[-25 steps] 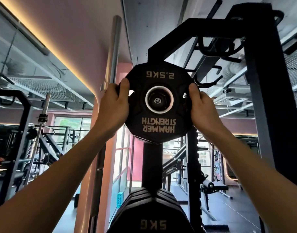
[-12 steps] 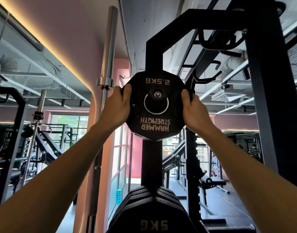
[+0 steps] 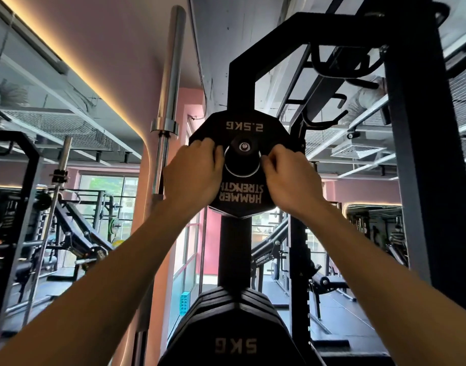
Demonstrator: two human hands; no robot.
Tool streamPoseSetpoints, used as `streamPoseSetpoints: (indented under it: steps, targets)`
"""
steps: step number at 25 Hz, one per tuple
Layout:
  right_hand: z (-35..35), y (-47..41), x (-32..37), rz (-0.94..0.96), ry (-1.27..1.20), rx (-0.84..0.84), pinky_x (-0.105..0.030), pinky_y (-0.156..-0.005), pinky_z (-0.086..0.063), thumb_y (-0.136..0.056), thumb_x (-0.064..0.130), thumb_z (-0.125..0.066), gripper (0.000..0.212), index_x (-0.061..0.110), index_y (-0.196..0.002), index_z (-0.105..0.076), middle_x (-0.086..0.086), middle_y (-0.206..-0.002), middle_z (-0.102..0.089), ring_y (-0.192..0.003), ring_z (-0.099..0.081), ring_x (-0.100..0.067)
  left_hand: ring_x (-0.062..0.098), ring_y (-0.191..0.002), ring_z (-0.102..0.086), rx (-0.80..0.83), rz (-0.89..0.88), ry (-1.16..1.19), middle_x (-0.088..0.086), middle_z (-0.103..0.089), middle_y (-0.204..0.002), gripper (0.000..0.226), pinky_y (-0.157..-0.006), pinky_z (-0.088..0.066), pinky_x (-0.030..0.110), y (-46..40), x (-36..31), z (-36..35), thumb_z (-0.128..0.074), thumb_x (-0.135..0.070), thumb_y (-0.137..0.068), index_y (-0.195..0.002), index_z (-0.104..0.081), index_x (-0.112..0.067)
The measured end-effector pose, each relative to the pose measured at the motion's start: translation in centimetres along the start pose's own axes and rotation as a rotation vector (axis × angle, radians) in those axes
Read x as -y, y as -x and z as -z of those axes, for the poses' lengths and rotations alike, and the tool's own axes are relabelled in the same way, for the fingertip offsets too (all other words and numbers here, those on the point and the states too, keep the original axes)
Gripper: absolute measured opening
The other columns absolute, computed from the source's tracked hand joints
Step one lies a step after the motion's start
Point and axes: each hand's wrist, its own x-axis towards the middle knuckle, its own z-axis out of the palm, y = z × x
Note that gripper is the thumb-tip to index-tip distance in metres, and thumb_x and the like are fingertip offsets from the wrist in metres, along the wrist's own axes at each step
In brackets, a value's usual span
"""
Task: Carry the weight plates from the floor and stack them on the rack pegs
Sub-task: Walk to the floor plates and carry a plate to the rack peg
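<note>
We are seating the 2.5 kg plate on the upper peg of the rack; the peg's end cap is showing through the plate's hole, so the plate is hanging upside down on it, face toward us. Our left hand and right hand are resting on that face either side of the hole, fingers curled against it rather than wrapped round the rim. The peg's axis is pointing straight at us, so the remaining push, we judge, runs directly away, both hands equally near. Below, the 5 kg plates are sitting stacked.
</note>
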Motion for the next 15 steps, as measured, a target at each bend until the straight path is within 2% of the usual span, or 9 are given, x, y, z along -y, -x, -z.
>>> streamPoseSetpoints:
  steps: [3, 6, 9, 13, 15]
  targets:
    - [-1.8, -0.5, -0.6, 0.005, 0.029, -0.030, -0.042, -0.077, -0.045, -0.103, 0.035, -0.039, 0.027, 0.013, -0.108, -0.053, 0.001, -0.086, -0.047, -0.094, -0.051, -0.029, 0.030, -0.095, -0.053, -0.065, -0.063, -0.089, 0.006, -0.061, -0.099, 0.025, -0.060, -0.024, 0.035, 0.4, 0.4, -2.5, -0.032, -0.034, -0.104, -0.096, -0.046, -0.015]
    - [-2.6, -1.2, -1.1, -0.019, 0.068, -0.092, -0.036, -0.071, -0.036, -0.103, 0.038, -0.038, 0.028, 0.016, -0.109, -0.052, 0.000, -0.084, -0.043, -0.084, -0.045, -0.027, 0.029, -0.090, -0.053, -0.089, -0.020, -0.067, 0.003, -0.060, -0.093, 0.020, -0.060, -0.023, 0.034, -0.2, 0.7, -3.7, -0.029, -0.034, -0.103, -0.089, -0.032, -0.021]
    - [-2.4, -1.3, -0.9, -0.001, 0.058, -0.070, -0.036, -0.074, -0.036, -0.103, 0.036, -0.037, 0.028, 0.014, -0.109, -0.052, -0.001, -0.085, -0.046, -0.090, -0.048, -0.027, 0.028, -0.089, -0.051, -0.096, -0.027, -0.049, 0.001, -0.052, -0.087, 0.020, -0.061, -0.023, 0.034, -0.2, 1.0, -3.8, -0.029, -0.034, -0.103, -0.088, -0.030, -0.021]
    - [-1.5, 0.2, -0.3, -0.048, -0.029, 0.020, -0.043, -0.085, -0.043, -0.103, 0.032, -0.039, 0.028, 0.009, -0.109, -0.054, -0.009, -0.105, -0.058, -0.107, -0.050, -0.031, 0.027, -0.091, -0.051, 0.065, -0.091, 0.088, 0.003, -0.048, -0.089, 0.023, -0.065, -0.028, 0.035, 0.6, 1.8, -2.5, -0.031, -0.035, -0.104, -0.087, -0.035, -0.020]
    - [-1.6, 3.4, -0.3, -0.110, -0.151, 0.082, -0.044, -0.079, -0.047, -0.102, 0.034, -0.041, 0.028, 0.010, -0.103, -0.055, -0.011, -0.100, -0.061, -0.096, -0.056, -0.031, 0.024, -0.077, -0.051, 0.182, -0.064, 0.212, 0.000, -0.047, -0.081, 0.027, -0.064, -0.030, 0.034, 3.3, 2.3, -1.2, -0.033, -0.035, -0.103, -0.084, -0.039, -0.018]
